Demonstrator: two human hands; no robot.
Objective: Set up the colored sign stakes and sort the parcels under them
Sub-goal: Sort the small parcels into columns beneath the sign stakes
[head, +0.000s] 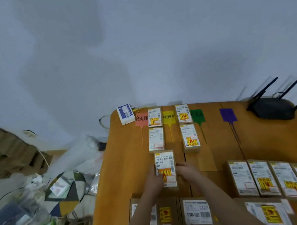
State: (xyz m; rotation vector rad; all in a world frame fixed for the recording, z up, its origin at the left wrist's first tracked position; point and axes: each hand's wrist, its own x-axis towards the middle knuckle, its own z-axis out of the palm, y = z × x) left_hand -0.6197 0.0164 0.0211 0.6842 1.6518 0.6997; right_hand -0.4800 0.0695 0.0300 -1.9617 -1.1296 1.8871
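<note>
Near the table's (126, 150) front, both hands' grip holds 1 parcel (165, 166) beneath 2 parcels (155, 128), router (273, 107) far right.

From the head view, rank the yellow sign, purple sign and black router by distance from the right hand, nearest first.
From the right hand:
1. Yellow sign, straight up the table, slightly left.
2. Purple sign, up and to the right.
3. Black router, far right corner.
</note>
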